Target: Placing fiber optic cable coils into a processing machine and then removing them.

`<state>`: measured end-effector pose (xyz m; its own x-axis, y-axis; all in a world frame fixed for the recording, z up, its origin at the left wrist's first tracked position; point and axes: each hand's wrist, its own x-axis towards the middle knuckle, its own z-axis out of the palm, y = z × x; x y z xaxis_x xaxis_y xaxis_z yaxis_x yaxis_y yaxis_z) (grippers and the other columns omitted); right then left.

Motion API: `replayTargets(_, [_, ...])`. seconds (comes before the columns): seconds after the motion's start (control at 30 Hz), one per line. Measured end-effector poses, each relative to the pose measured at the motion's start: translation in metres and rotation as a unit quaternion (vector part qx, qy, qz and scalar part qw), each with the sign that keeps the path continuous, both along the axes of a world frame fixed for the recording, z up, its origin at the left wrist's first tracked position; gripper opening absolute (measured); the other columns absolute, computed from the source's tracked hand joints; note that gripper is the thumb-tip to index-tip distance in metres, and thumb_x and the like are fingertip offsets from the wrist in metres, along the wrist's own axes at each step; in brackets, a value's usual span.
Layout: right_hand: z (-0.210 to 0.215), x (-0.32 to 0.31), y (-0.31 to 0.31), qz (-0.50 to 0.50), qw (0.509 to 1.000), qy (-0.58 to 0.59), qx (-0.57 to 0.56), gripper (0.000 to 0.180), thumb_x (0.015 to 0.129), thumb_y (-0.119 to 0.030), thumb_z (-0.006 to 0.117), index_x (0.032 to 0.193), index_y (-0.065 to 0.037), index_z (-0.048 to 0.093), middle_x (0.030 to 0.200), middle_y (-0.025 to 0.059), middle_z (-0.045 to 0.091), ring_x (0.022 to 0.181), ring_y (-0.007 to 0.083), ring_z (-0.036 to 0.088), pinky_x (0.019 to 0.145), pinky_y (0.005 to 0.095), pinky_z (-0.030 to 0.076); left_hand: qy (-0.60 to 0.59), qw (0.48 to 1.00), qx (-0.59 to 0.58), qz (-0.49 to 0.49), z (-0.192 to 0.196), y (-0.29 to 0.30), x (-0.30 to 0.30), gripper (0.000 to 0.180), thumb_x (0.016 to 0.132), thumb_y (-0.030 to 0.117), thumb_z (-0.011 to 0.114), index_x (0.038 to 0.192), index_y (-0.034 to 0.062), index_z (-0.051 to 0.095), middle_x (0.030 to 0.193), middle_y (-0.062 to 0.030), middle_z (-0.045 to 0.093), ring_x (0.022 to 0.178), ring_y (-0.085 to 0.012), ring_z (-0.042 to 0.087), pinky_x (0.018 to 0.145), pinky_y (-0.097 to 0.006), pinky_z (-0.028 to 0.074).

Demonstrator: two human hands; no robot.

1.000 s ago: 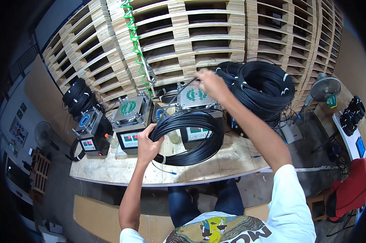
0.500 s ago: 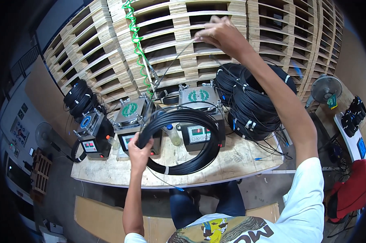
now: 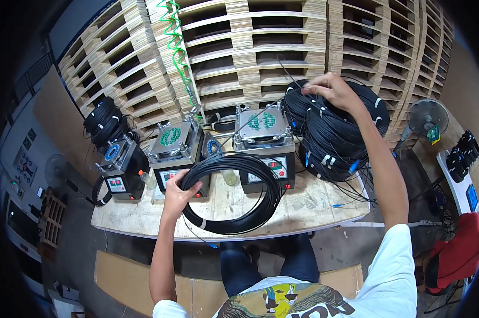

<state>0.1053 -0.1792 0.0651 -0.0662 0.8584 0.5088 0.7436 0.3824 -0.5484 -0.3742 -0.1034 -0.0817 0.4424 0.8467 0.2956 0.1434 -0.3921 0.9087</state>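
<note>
My left hand (image 3: 179, 194) is closed around the left side of a coil of black cable (image 3: 233, 227), held up above the front of the table. A white tie wraps the coil's lower left. From the coil a loose black strand runs up and right, across the right-hand machine, to my right hand (image 3: 332, 91). Those fingers are pinched on the strand, in front of the large stack of black cable coils (image 3: 332, 135). A thin end with a blue connector (image 3: 212, 245) dangles below the coil, past the table's front edge.
Three boxy machines with metal tops, a left (image 3: 122, 164), a middle (image 3: 170, 153) and a right one (image 3: 263, 148), stand on the wooden table (image 3: 314, 206). Small bottles sit between them. A green spiral hose (image 3: 173, 47) hangs before stacked pallets (image 3: 239, 29). A fan (image 3: 428, 116) stands right.
My right hand has moved down and to the right with the strand, from high over the table to the big coil stack. My left hand and the coil have shifted slightly left.
</note>
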Motion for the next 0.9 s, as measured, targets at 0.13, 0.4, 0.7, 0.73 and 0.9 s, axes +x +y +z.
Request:
replayTargets(0.13, [-0.049, 0.005, -0.021, 0.039, 0.992, 0.097, -0.076, 0.018, 0.092, -0.015, 0.07, 0.097, 0.001, 0.078, 0.093, 0.0093, 0.077, 0.086, 0.0126, 0.069, 0.08, 0.0252, 0.053, -0.044, 0.996, -0.078, 0.001, -0.006, 0.007, -0.007, 0.03, 0.086, 0.008, 0.077, 0.114, 0.0021, 0.067, 0.076, 0.006, 0.056, 0.057, -0.0003, 0.045, 0.05, -0.02, 0.033])
replayTargets(0.4, [-0.185, -0.07, 0.003, 0.015, 0.879, 0.463, -0.11, 0.029, 0.103, -0.023, 0.06, 0.115, 0.002, 0.068, 0.08, 0.0002, 0.062, 0.068, 0.0077, 0.058, 0.065, 0.0238, 0.052, -0.314, 0.913, -0.259, -0.015, -0.041, 0.012, 0.033, 0.019, 0.097, 0.018, 0.066, 0.115, 0.0123, 0.062, 0.064, 0.0057, 0.04, 0.047, -0.0054, 0.035, 0.044, -0.023, 0.027])
replayTargets(0.7, [-0.187, -0.069, -0.009, 0.156, 0.758, 0.6, -0.203, 0.053, 0.105, -0.047, 0.046, 0.124, 0.0, 0.06, 0.109, 0.0194, 0.071, 0.098, 0.0259, 0.072, 0.085, 0.0367, 0.06, -0.354, 0.899, -0.259, 0.009, -0.061, 0.021, 0.06, 0.019, 0.097, 0.016, 0.064, 0.116, 0.0135, 0.061, 0.064, 0.0069, 0.038, 0.047, -0.0045, 0.034, 0.043, -0.022, 0.027])
replayTargets(0.73, [-0.185, -0.066, -0.013, 0.155, 0.76, 0.598, -0.202, 0.053, 0.105, -0.047, 0.046, 0.124, 0.0, 0.06, 0.109, 0.0194, 0.071, 0.098, 0.0259, 0.072, 0.085, 0.0367, 0.06, -0.368, 0.893, -0.259, 0.001, -0.066, 0.018, 0.065, 0.02, 0.096, 0.015, 0.065, 0.116, 0.0136, 0.061, 0.064, 0.0066, 0.038, 0.047, -0.0047, 0.035, 0.044, -0.022, 0.028])
replayTargets(0.9, [-0.182, -0.065, -0.019, 0.155, 0.771, 0.6, -0.145, 0.076, 0.098, -0.061, 0.052, 0.142, 0.0, 0.049, 0.109, 0.0154, 0.069, 0.092, 0.023, 0.07, 0.083, 0.0385, 0.059, -0.382, 0.881, -0.276, 0.04, -0.081, 0.013, 0.081, 0.023, 0.094, 0.012, 0.066, 0.117, 0.0118, 0.06, 0.064, 0.0056, 0.039, 0.047, -0.0056, 0.035, 0.044, -0.023, 0.03])
